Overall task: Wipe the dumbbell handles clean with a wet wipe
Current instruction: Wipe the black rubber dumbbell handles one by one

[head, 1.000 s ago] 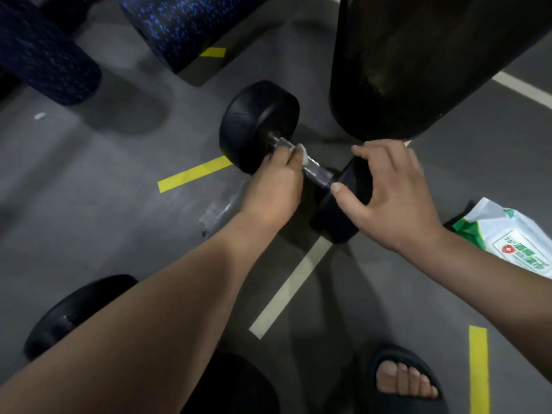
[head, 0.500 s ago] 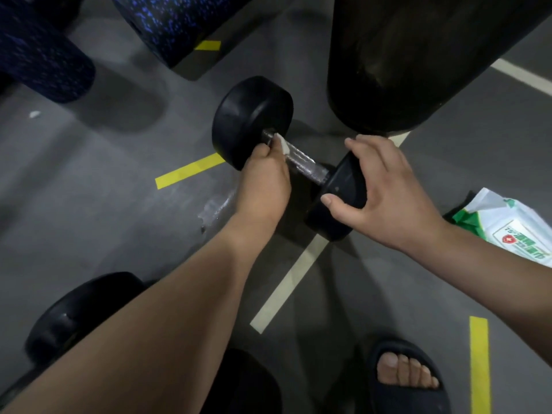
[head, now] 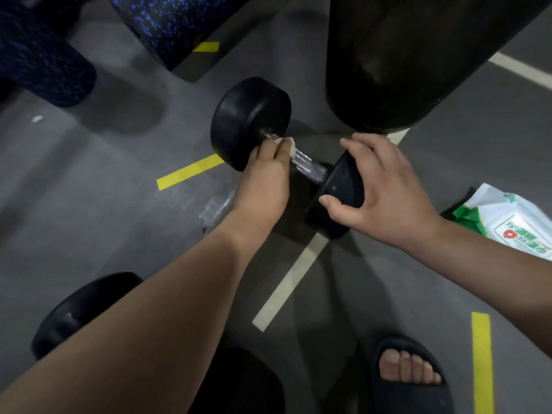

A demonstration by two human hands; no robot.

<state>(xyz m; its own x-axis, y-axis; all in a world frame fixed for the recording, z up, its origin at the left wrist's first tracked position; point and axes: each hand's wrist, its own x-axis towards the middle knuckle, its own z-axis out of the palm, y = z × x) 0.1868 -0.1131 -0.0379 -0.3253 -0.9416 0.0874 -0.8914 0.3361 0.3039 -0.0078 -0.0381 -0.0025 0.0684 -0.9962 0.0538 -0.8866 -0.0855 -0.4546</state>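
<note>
Left hand (head: 264, 177) pinches the wet wipe (head: 287, 144) around the dumbbell handle (head: 307, 165) at its far-left end; right hand (head: 385, 192) clamps the near-right weight head (head: 337, 201). Handle runs far-left to near-right, so bare knurling lies rightward.

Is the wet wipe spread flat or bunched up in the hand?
Bunched up. Only a small white wad of the wet wipe shows at the left hand, pressed on the handle.

You have open floor (head: 104, 180) left of the dumbbell (head: 251, 121); the black bag (head: 403, 55) hangs close behind it, the wipe pack (head: 513, 225) lies right.
</note>
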